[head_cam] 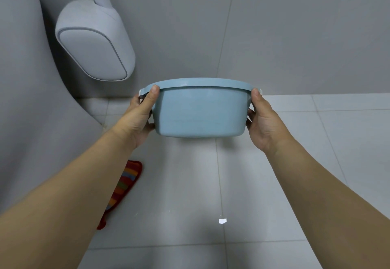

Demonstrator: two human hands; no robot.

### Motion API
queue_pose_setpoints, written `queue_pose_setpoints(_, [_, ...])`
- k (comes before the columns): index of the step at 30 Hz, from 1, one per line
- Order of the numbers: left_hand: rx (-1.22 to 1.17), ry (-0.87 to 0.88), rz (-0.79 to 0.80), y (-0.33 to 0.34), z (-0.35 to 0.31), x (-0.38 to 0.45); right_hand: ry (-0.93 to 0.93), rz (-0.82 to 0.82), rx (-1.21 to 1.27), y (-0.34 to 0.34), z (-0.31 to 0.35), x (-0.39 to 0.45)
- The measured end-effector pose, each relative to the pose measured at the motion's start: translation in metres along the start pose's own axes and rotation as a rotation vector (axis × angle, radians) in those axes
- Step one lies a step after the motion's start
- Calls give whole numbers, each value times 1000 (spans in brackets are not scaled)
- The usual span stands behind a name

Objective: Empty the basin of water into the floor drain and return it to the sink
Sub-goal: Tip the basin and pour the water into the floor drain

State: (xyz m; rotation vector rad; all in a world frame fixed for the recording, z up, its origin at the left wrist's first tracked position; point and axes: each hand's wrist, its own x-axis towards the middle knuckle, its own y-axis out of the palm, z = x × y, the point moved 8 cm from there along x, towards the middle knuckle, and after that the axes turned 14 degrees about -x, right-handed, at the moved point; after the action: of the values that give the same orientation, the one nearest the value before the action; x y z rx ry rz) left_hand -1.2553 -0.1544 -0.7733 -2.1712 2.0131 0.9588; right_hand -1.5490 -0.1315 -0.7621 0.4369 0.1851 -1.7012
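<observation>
Together, left hand (141, 114) and right hand (261, 119) outstretched, each grip curled round blue basin (200, 112) rim, thumbs on top

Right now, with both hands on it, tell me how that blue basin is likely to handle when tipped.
The blue basin looks like rigid plastic with a smooth wall, so probably stiff but slippery if wet. The left hand and right hand grip under its rim, which should steady it. Whether water remains inside cannot be seen, so its weight is uncertain.

I have both arms stretched forward, bare to the wrists. My left hand (141, 114) and right hand (260, 119) face each other, thumbs on top, fingers curled in a grip on the basin (200, 112).
</observation>
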Motion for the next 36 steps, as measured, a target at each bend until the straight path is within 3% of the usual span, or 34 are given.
queue_pose_setpoints(25, [-19,16,-13,0,-3,-4,32,12,-19,5,0,-1])
queue_pose_setpoints(36, [-26,-16,-14,-2,2,-1,45,29,-140,-1,-6,4])
